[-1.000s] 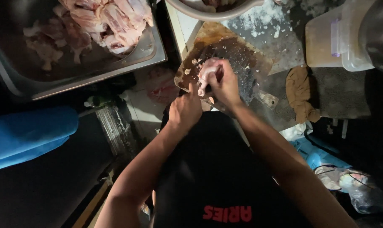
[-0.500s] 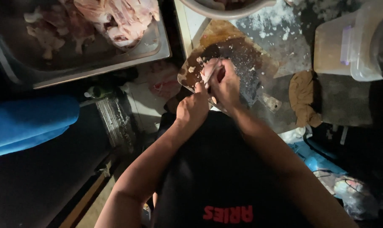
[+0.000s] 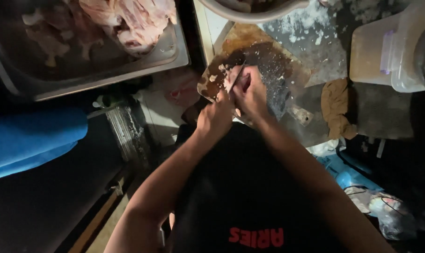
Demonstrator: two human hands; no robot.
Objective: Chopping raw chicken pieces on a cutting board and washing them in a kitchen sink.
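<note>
My left hand (image 3: 216,118) is closed around the handle of a knife (image 3: 237,77), and its thin dark blade goes up and away from me over the wooden cutting board (image 3: 268,61). My right hand (image 3: 251,91) lies just beside the blade, with the fingers bent over a small pale piece of raw meat (image 3: 231,84) and pressing it on the board. The meat sits near the left part of the board, and most of it is hidden under my fingers, so I cannot tell its exact shape. The two hands are close together, almost touching. The board is dark and wet in the middle, with small light scraps on it. To the left, well apart from my hands, stands a metal tray (image 3: 170,51) with more raw meat (image 3: 128,18) inside. Above the board I see the rim of a round bowl (image 3: 250,16). On the right there is a crumpled brown cloth (image 3: 336,110) and, further right, a clear plastic container (image 3: 404,51). A blue object (image 3: 30,140) lies at the far left.
</note>
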